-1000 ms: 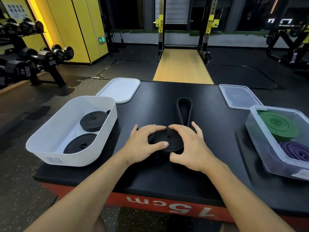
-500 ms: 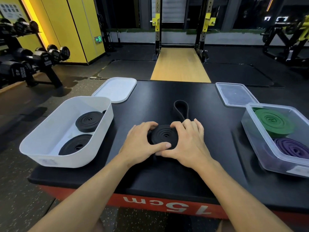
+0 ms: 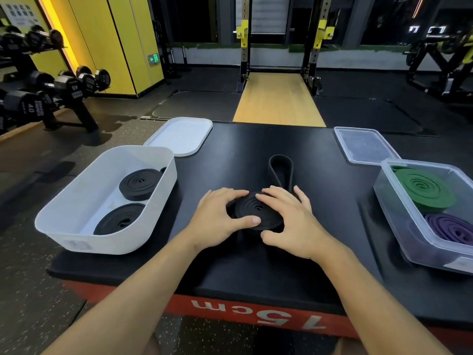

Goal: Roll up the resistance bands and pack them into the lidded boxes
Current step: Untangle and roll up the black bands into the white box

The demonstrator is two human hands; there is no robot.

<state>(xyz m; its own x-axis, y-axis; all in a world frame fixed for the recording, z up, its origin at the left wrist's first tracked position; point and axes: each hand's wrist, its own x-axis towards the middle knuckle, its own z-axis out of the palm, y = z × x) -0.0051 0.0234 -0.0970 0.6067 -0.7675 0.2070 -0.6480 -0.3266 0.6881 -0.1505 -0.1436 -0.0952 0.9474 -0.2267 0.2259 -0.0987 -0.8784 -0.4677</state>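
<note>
Gripping the half-rolled band [image 3: 249,208] with left hand [image 3: 217,220] and right hand [image 3: 291,222], loose loop [image 3: 280,166] trailing toward 12 o'clock. Probably rubbery, springy; pinch the rim.

Black band [image 3: 252,210], green roll [image 3: 425,189], purple roll [image 3: 450,228], white box [image 3: 102,242], red-edged black platform [image 3: 230,155].

setting: a gym. dumbbell rack [image 3: 51,90] with black dumbbells at left of frame; squat rack uprights [image 3: 244,42] with yellow fittings at top centre over a wooden lifting platform [image 3: 277,98]; black rubber floor mats [image 3: 202,103]; padded box [image 3: 256,316] marked "15cm" in foreground.
</note>
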